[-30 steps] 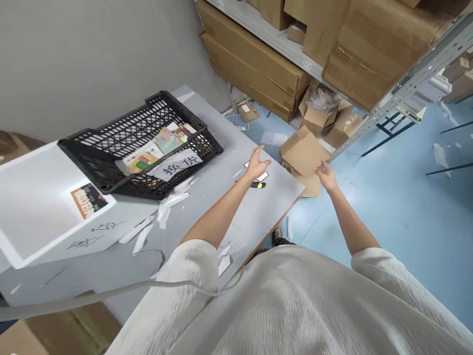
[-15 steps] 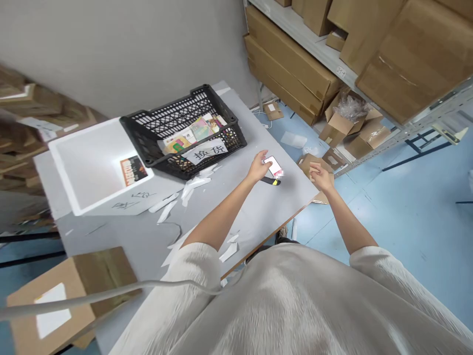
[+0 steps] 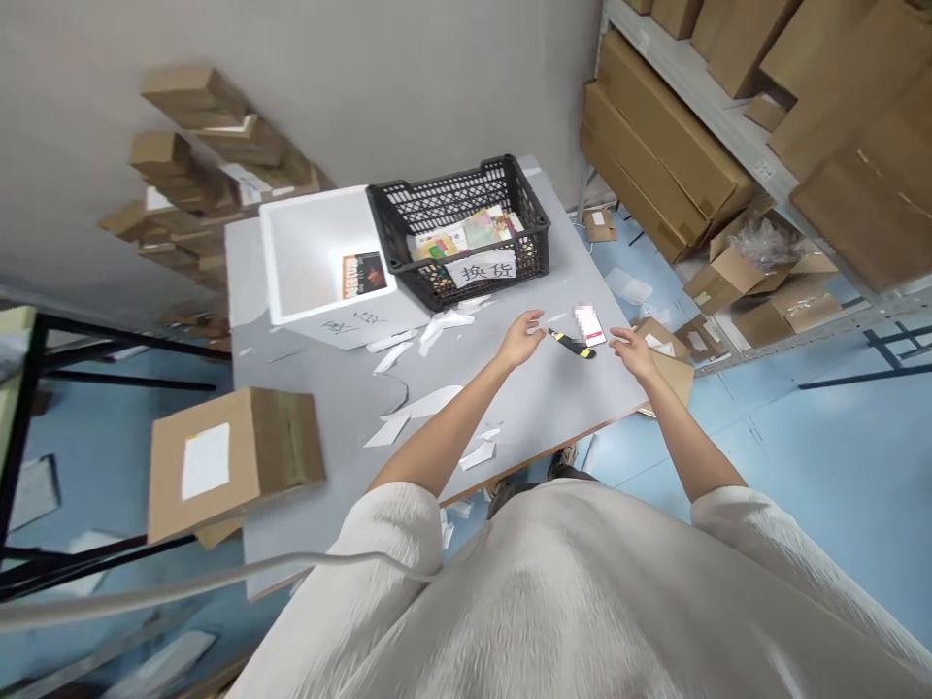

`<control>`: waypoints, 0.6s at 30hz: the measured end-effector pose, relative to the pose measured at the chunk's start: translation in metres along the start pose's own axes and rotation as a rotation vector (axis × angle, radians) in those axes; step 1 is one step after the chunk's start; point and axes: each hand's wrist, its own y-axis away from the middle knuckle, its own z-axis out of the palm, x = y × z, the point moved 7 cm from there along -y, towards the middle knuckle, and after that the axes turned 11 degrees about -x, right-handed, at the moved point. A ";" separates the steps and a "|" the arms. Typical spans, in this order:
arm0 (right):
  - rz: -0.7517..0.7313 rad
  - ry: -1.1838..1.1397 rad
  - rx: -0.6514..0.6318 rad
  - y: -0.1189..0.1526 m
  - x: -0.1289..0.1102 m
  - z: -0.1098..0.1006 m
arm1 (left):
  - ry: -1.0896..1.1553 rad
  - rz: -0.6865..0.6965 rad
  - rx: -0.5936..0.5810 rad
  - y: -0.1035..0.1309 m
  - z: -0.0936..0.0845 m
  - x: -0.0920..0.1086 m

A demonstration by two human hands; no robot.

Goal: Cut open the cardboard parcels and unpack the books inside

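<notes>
A phone (image 3: 595,331) with a lit, partly blurred screen lies on the grey table (image 3: 539,417). Close to its near-left side rests a black and yellow utility knife (image 3: 573,344). My left hand (image 3: 522,339) hovers just left of the knife, fingers apart and holding nothing. On the other side of the phone, my right hand (image 3: 633,351) hangs near the table's right edge, its fingers loosely spread and nothing in them. Neither hand touches the phone or the knife.
A black plastic crate (image 3: 543,238) with packets inside stands beside a white foam box (image 3: 273,282). Torn paper scraps (image 3: 437,400) litter the table. A cardboard box (image 3: 204,466) sits at the left corner. Shelving (image 3: 684,92) with cartons is at right. A cable (image 3: 218,581) crosses at lower left.
My left hand has let go of the phone, which now lies on the table. My right hand's fingers have opened. The view has swung left, showing more of the table's left side.
</notes>
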 end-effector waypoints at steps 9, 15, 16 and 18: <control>0.008 0.027 -0.163 -0.010 -0.027 0.125 | 0.011 0.012 0.099 0.090 -0.084 -0.034; -0.016 0.107 -0.282 0.010 -0.051 0.236 | -0.005 -0.002 0.149 0.175 -0.157 -0.066; -0.020 0.109 -0.305 0.015 -0.054 0.259 | -0.012 -0.006 0.157 0.190 -0.171 -0.073; -0.020 0.110 -0.348 0.026 -0.058 0.305 | -0.024 -0.014 0.172 0.219 -0.198 -0.087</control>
